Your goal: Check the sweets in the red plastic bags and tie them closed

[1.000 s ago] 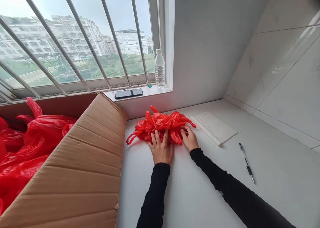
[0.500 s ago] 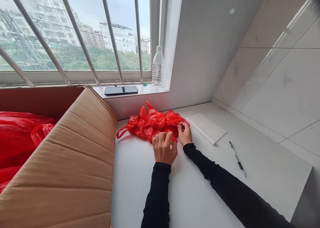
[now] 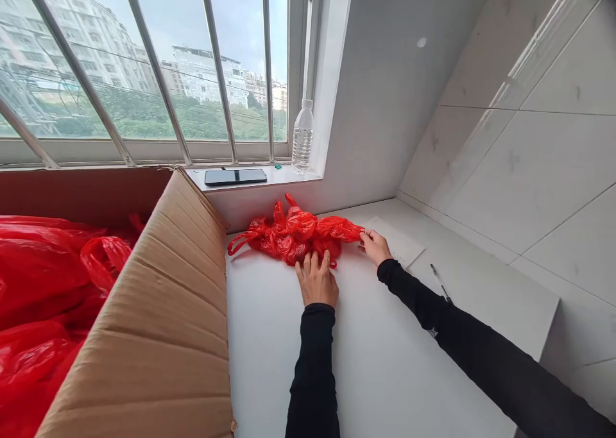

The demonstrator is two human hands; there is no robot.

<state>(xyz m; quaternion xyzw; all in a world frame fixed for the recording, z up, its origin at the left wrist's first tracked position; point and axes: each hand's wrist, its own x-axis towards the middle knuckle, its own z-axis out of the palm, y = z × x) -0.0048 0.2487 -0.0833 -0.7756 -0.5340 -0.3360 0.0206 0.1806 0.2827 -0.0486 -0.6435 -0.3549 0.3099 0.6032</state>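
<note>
The left hand [image 3: 316, 281] lies flat, open, on one bundle of red plastic bags [image 3: 293, 229] at the far edge of the surface [image 3: 375, 361]. The right hand [image 3: 375, 246] pinches its right end. One pen [image 3: 439, 285] lies nearby.

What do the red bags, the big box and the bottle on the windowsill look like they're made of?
The red bags: thin plastic film, glossy; crinkled, with bright highlights. The box: brown corrugated cardboard, matte; ribbed lines across its flap. The bottle: clear, likely plastic; see-through with a ridged body.
</note>
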